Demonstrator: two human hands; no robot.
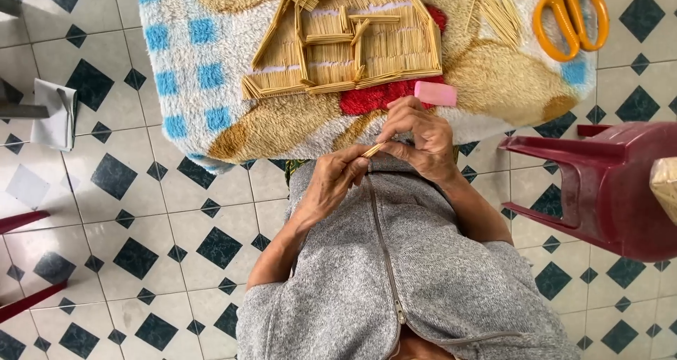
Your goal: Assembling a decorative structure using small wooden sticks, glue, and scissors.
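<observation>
On the tiled floor (141, 212) at the far left lay a folded grey paper (55, 113). My left hand (331, 184) was closed, its fingertips pinching one end of a small bundle of thin sticks (371, 150) just above my grey zip top (395, 275). My right hand (422, 138) was curled shut on the other end of that bundle, so both hands met at it, near the edge of the fluffy blanket (176, 64). On the blanket above my hands lay a flat panel of glued sticks (345, 46), and a pink eraser (435, 93) sat just beside my right hand. Loose sticks (497, 11) and orange scissors (570, 16) lay further right. A dark red plastic stool (606, 184) stood at the far right.
</observation>
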